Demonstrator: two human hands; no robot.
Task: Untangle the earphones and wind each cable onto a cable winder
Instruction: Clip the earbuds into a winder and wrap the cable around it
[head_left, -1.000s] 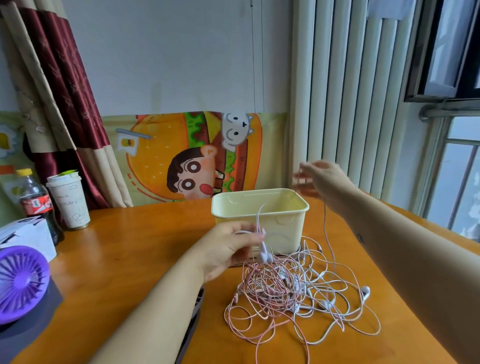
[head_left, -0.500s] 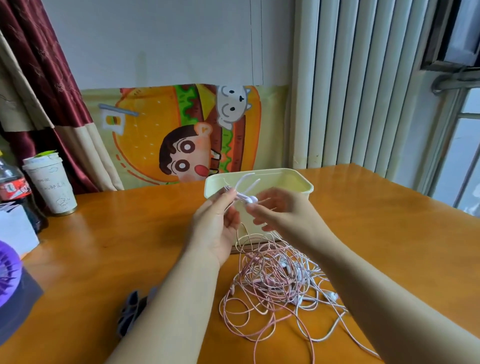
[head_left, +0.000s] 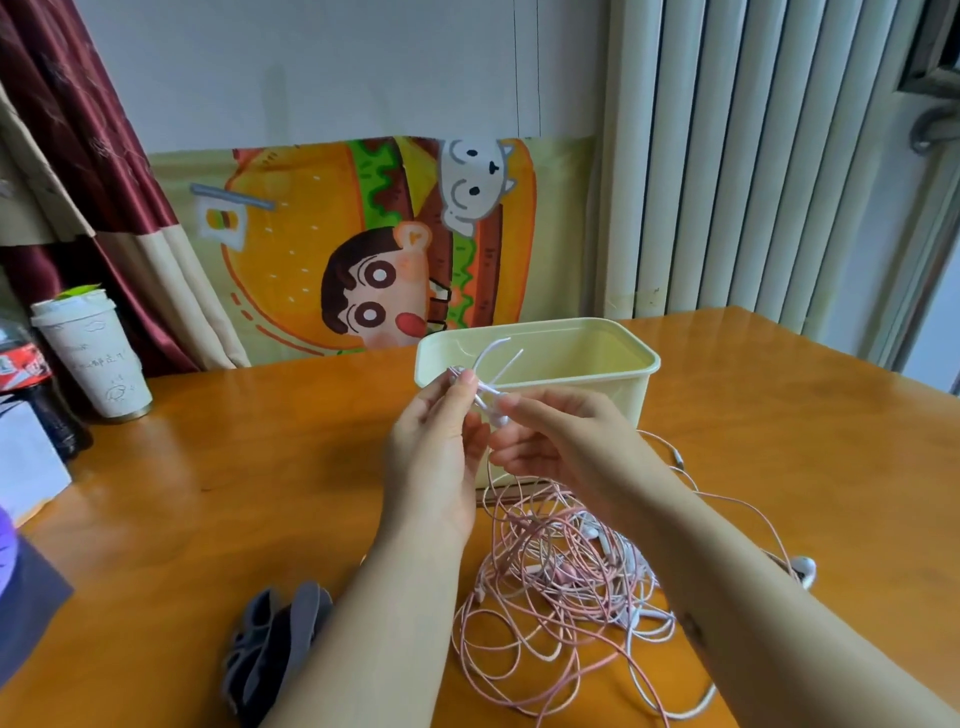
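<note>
Just above the tangled earphones (head_left: 561, 577) on the counter (head_left: 234, 478), left hand (head_left: 436, 457) and right hand (head_left: 566, 447) each take a pinching grip on one white cable (head_left: 488, 402), seemingly raised to tease it free.

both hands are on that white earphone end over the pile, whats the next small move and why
Probably lift the white earphone end gently and trace its cable out of the tangle. The left hand and right hand both pinch it, and its cable drops into the pink and white loops below, so nothing is free to wind yet.
</note>
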